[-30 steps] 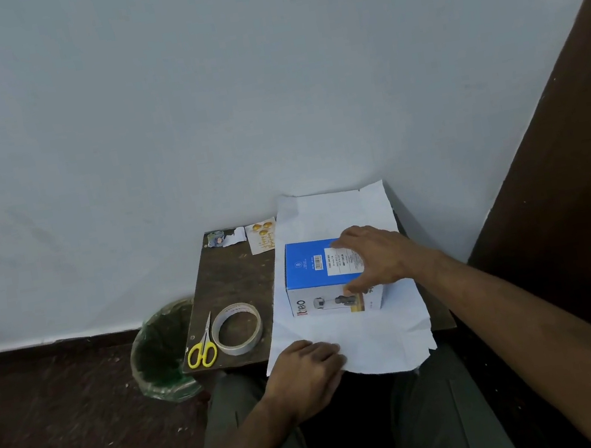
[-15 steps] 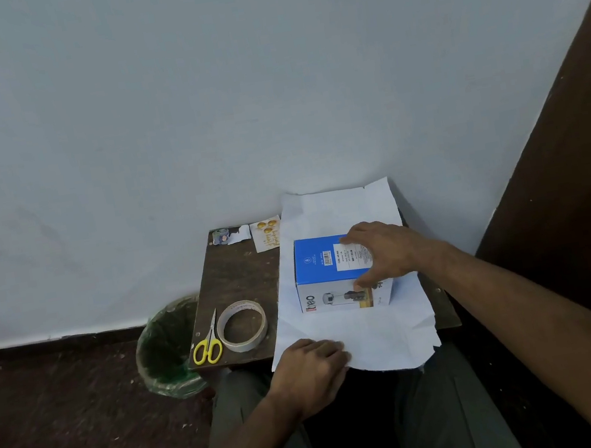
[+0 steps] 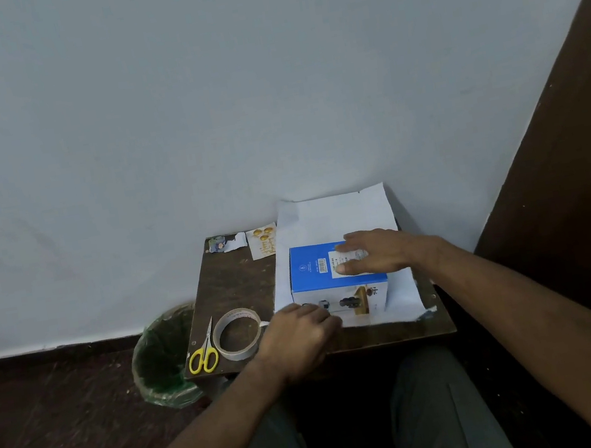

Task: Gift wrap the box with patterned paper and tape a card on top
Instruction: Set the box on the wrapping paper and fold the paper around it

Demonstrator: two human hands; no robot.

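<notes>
Blue-topped box sits on a white paper sheet spread over a small dark wooden table; far end of sheet curls up vs the wall. R hand lies flat on box top, fingers straight & spread, gripping nothing. L hand is at the near left edge of the sheet by the box front, fingers curled over the paper; can't tell if it pinches it. Tape roll & yellow-handled scissors lie just left of it. Card w/ gold print at table's back edge. Green bin on floor to the left
</notes>
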